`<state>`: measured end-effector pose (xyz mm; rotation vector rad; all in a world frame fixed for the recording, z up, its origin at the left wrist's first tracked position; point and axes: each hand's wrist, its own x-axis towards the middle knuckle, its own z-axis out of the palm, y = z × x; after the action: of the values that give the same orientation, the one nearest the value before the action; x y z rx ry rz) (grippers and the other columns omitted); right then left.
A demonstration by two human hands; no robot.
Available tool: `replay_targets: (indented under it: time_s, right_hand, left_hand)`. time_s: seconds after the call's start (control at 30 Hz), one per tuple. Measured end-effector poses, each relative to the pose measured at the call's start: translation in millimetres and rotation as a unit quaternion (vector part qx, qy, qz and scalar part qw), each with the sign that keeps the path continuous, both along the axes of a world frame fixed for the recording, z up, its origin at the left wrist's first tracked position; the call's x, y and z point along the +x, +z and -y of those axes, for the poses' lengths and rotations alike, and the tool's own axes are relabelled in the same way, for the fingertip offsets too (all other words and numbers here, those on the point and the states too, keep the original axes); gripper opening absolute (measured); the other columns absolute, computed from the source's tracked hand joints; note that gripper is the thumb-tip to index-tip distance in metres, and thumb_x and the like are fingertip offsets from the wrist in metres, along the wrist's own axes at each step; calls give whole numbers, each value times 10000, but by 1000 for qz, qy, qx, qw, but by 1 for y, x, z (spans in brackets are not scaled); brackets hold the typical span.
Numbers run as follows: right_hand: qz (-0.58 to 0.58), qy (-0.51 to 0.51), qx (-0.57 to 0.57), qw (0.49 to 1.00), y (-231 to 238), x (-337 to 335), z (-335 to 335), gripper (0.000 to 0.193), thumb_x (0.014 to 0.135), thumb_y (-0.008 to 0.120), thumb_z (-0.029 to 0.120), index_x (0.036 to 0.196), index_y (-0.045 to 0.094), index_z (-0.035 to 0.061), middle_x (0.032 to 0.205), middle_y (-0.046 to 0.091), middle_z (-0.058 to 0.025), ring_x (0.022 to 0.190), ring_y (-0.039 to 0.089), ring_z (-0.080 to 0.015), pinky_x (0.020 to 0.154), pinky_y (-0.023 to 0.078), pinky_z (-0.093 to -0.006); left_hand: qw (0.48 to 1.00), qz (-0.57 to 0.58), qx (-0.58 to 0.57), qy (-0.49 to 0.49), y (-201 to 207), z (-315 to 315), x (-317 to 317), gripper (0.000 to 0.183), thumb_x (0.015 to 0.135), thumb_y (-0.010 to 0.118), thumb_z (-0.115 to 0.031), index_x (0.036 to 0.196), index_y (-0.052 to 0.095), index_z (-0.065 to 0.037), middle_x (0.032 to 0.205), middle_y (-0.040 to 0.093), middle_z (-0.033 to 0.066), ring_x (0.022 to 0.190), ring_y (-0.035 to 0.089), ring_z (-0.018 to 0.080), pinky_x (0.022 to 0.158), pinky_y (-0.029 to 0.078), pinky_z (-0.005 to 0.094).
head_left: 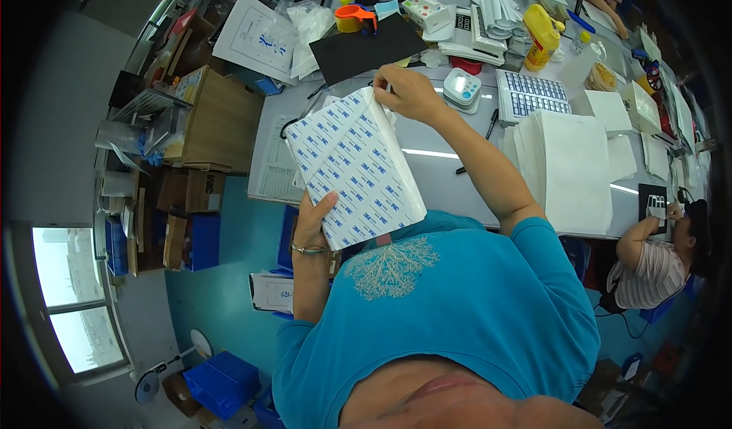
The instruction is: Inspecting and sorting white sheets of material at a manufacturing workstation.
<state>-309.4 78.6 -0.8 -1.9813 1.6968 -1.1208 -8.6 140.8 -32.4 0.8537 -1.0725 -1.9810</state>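
Note:
A stack of white sheets [354, 173] with a repeating blue print, like adhesive backing paper, is held tilted in front of my chest, over the table's near edge. My left hand [311, 219] grips its lower left side, thumb on top and fingers hidden beneath. At the far top corner, my right hand [404, 92] pinches the edge between thumb and fingers. Whether it has one sheet or several there, I cannot tell. A small black loop [287, 128] shows at the stack's left edge.
Beyond my hands lie a black sheet [368, 49] and an orange tape dispenser [357, 19]. To the right are a white round-cornered device [462, 88], a pen [492, 124], a white paper pile [568, 173] and a yellow bottle [542, 36]. Another person [648, 265] sits at far right.

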Motion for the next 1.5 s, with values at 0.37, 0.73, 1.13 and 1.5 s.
replay_targets:
  time_s: [0.37,0.73,1.13,1.5]
  right_hand:
    - [-76,-17,-14,997,9,9,70,176,828,562,236,874,595,69,796,652,-72,732,663,-216,645,496,-334]
    - [-179,-118,212,954,-117,-70,7,394,774,678,329,1028,637,31,1123,629,-161,1045,614,-261,813,507,-375]
    - [247,156,113,950,-9,39,-135,472,852,672,251,1197,536,-42,1228,576,-156,1132,561,-258,966,442,-383]
    - [-28,33,-368,929,10,38,-124,244,773,708,162,988,659,57,1058,679,-120,1064,627,-276,1009,404,-444]
  left_hand:
    - [997,-52,56,-35,-20,-23,5,550,842,670,-142,1276,415,79,1148,605,178,975,632,204,815,520,292]
    - [998,-32,59,8,-15,-48,8,525,848,645,-87,1282,395,68,1160,591,186,987,625,213,823,521,315]
    - [855,218,-468,-48,58,-10,2,473,802,728,-162,1201,529,-5,1132,633,157,1048,618,233,877,503,363]
    - [880,116,-382,258,70,-3,-50,564,931,564,-306,1409,351,-96,1443,363,153,1272,448,270,982,462,393]
